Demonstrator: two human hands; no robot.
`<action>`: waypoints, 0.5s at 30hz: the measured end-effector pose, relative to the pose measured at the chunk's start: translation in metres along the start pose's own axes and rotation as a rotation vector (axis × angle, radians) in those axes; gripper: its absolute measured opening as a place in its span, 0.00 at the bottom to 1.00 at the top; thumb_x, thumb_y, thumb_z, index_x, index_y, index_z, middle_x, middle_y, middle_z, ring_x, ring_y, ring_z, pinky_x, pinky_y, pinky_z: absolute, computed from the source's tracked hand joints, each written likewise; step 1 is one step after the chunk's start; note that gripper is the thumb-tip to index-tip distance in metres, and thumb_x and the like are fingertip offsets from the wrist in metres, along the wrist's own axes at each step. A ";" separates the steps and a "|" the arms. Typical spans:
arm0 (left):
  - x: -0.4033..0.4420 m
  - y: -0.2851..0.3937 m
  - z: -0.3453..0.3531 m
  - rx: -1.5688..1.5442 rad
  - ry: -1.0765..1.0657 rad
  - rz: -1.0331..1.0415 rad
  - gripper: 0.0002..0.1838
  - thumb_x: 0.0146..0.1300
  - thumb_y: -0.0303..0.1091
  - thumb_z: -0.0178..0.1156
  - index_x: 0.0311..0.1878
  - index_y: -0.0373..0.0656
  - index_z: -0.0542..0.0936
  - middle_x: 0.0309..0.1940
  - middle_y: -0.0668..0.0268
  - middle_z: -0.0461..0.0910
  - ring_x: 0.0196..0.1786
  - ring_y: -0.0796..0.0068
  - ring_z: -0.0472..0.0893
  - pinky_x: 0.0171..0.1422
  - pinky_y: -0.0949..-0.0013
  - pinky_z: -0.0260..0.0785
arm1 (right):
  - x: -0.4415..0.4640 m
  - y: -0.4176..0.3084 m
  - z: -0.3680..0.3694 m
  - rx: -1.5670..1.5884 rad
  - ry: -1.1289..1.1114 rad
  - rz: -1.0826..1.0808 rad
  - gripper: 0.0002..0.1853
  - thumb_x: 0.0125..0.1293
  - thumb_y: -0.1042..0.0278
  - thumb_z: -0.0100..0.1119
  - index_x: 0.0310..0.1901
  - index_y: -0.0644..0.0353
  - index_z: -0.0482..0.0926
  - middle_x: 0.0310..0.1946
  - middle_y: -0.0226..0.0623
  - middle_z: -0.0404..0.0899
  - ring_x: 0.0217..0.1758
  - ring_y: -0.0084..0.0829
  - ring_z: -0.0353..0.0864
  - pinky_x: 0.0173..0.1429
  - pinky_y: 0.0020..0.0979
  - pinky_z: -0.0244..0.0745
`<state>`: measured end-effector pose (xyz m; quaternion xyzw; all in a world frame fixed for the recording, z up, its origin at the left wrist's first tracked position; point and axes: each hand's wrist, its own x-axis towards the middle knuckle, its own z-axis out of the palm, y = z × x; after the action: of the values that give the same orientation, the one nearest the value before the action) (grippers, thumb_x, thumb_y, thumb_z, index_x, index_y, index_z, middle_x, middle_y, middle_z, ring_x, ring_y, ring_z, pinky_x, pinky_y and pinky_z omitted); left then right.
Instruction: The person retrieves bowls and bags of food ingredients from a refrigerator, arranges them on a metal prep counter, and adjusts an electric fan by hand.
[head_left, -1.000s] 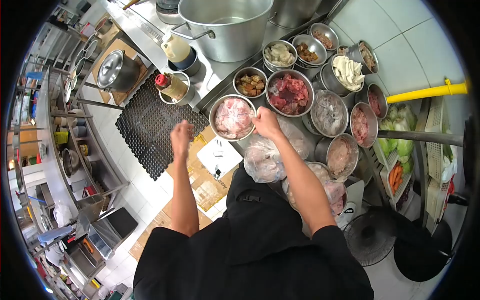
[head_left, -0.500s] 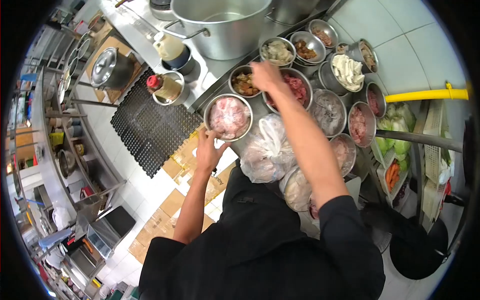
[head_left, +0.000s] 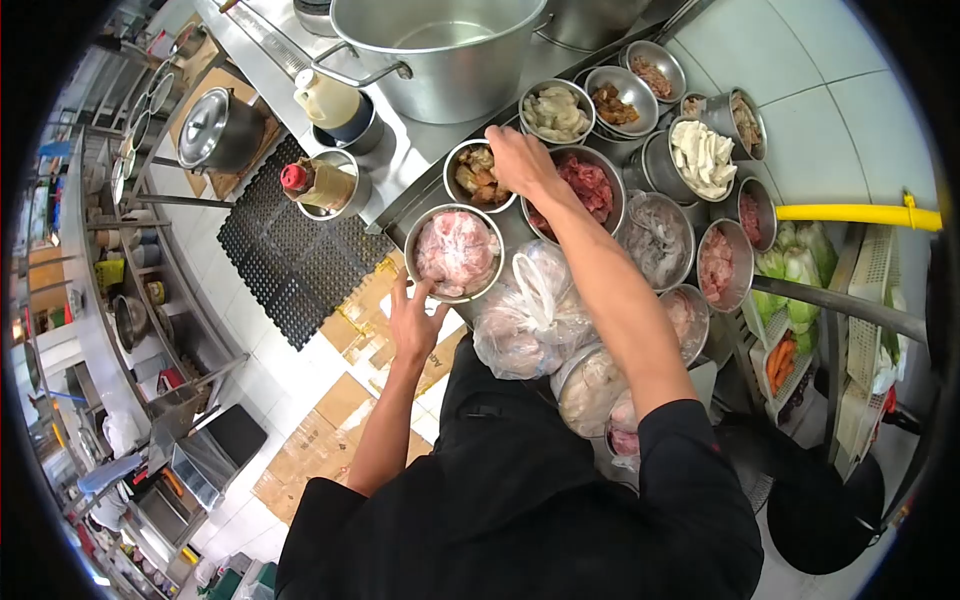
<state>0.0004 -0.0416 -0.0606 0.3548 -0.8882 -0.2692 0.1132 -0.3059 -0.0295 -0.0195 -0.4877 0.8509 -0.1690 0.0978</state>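
My left hand (head_left: 412,318) has its fingers apart, with the fingertips at the near rim of a metal bowl of pale pink meat (head_left: 457,252). My right hand (head_left: 522,162) is at the right rim of a bowl of brown pieces (head_left: 479,175); its fingers bend over that rim, and their tips are partly hidden. Under my right forearm sits a bowl of red meat (head_left: 586,190). Close to my body lies a knotted clear plastic bag (head_left: 530,320) with pale contents. A bowl of whitish pieces (head_left: 556,113) stands just beyond my right hand.
A large metal pot (head_left: 435,60) stands at the back. Left of it are a red-capped bottle (head_left: 312,183) and a cream bottle (head_left: 328,100) in metal containers. More bowls crowd the right, near a yellow pipe (head_left: 858,214) and vegetable crates (head_left: 788,360).
My right hand has left the pale pink meat bowl and moved up to the brown pieces' bowl. My left hand has come in to the meat bowl's near rim.
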 end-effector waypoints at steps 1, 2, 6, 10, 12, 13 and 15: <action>0.000 -0.001 0.001 -0.015 0.003 0.009 0.22 0.44 0.33 0.73 0.45 0.51 0.78 0.62 0.48 0.65 0.61 0.48 0.70 0.56 0.55 0.69 | -0.002 0.000 -0.006 0.006 0.072 -0.070 0.10 0.55 0.78 0.54 0.41 0.65 0.72 0.36 0.52 0.79 0.41 0.53 0.80 0.46 0.48 0.76; -0.001 -0.002 0.003 -0.031 0.003 0.018 0.22 0.44 0.33 0.73 0.45 0.50 0.78 0.63 0.48 0.65 0.61 0.48 0.69 0.56 0.56 0.69 | -0.003 0.000 -0.011 0.009 0.143 -0.137 0.09 0.55 0.78 0.54 0.39 0.65 0.72 0.35 0.51 0.79 0.41 0.53 0.80 0.45 0.48 0.76; 0.003 0.001 0.003 -0.040 0.012 0.009 0.21 0.44 0.33 0.73 0.44 0.49 0.78 0.61 0.46 0.66 0.63 0.46 0.68 0.62 0.54 0.64 | -0.001 0.000 -0.024 0.052 0.227 -0.125 0.07 0.54 0.78 0.53 0.36 0.66 0.73 0.35 0.51 0.79 0.37 0.54 0.81 0.42 0.50 0.76; 0.018 -0.001 0.004 -0.116 0.020 0.025 0.23 0.43 0.30 0.73 0.46 0.50 0.79 0.60 0.46 0.67 0.64 0.46 0.67 0.64 0.54 0.62 | -0.012 0.004 -0.059 0.246 0.410 -0.034 0.06 0.56 0.76 0.53 0.36 0.65 0.75 0.33 0.52 0.80 0.38 0.52 0.81 0.43 0.49 0.75; 0.032 0.000 0.003 -0.102 0.037 0.084 0.23 0.43 0.29 0.72 0.46 0.49 0.79 0.61 0.47 0.67 0.62 0.46 0.68 0.63 0.55 0.63 | -0.025 0.008 -0.078 0.236 0.528 0.016 0.07 0.58 0.73 0.55 0.38 0.63 0.77 0.32 0.51 0.81 0.37 0.51 0.81 0.43 0.46 0.75; 0.041 -0.004 0.006 -0.117 0.046 0.103 0.23 0.42 0.30 0.73 0.46 0.49 0.79 0.60 0.48 0.67 0.61 0.46 0.69 0.62 0.55 0.64 | -0.033 0.011 -0.090 0.289 0.540 0.051 0.07 0.59 0.73 0.56 0.38 0.63 0.78 0.32 0.50 0.81 0.37 0.50 0.81 0.43 0.45 0.75; 0.059 0.000 0.012 -0.142 0.054 0.127 0.23 0.42 0.31 0.73 0.45 0.48 0.79 0.60 0.49 0.67 0.60 0.46 0.70 0.61 0.55 0.65 | -0.057 0.016 -0.113 0.348 0.564 0.097 0.06 0.59 0.72 0.57 0.38 0.63 0.78 0.32 0.48 0.81 0.37 0.49 0.82 0.42 0.42 0.75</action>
<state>-0.0468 -0.0782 -0.0701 0.2960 -0.8841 -0.3143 0.1787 -0.3272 0.0491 0.0785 -0.3568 0.8250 -0.4352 -0.0517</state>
